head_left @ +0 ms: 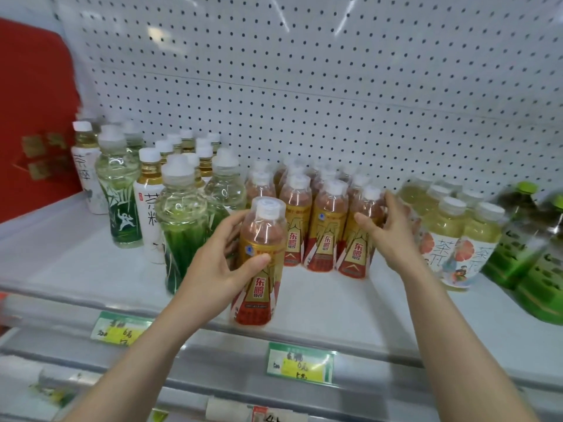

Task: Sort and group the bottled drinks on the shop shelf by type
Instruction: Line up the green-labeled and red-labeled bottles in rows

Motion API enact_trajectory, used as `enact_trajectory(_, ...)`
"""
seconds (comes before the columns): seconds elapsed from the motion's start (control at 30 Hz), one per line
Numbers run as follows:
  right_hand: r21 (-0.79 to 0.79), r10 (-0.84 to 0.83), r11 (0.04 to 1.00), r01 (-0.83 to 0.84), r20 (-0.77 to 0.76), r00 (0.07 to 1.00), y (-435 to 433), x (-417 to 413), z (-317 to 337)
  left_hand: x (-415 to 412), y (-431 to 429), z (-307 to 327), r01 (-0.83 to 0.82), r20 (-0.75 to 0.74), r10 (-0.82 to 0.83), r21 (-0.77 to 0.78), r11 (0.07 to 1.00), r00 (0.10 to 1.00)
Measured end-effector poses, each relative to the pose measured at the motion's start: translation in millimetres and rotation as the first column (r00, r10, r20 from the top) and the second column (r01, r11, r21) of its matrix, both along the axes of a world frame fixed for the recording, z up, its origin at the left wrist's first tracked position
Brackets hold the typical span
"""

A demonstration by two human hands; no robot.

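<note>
Orange drink (264, 231) fills the bottle (261, 289) (white-capped) gripped by left hand (217, 269).

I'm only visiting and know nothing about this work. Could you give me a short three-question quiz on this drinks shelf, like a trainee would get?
1. Which bottle does the left hand hold?
A) a green bamboo-label bottle
B) a red-and-gold labelled bottle
C) a white-label tea bottle

2. True or false: the right hand touches the dark green bottles at the far right.

3. Fill in: the green-framed slips on the front rail are ____.

Key
1. B.
2. False: it touches the red-and-gold group standing mid-shelf.
3. price tags.
</note>
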State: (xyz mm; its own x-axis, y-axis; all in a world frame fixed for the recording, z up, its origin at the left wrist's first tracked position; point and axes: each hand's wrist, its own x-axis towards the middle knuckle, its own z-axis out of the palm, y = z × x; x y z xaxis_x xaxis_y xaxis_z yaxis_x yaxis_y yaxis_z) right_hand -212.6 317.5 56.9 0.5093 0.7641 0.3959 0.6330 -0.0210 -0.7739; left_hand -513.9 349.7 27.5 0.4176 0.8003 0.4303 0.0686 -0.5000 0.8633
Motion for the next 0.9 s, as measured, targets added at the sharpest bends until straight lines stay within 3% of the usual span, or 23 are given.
enact_trajectory(0.33, -0.005, -0.011, 1.000, 0.012, 0.019, 1.000, -1, 5, -9, 86, 14, -2, 0.118, -0.050, -0.118, -0.003, 0.993, 0.992)
enact_trajectory(0.6, -0.016, -0.020, 1.000, 0.021, 0.068, 0.998, -6, 5, -2, 98, 21, 5, -0.069, -0.328, 0.128, 0.185, 0.980, 0.936)
enact_trajectory(0.9, -0.068, -0.050, 0.996, 0.055, 0.072, 0.996, -4, 4, 9, 118, 20, 6, 0.030, -0.303, 0.019, 0.157, 0.987, 0.953)
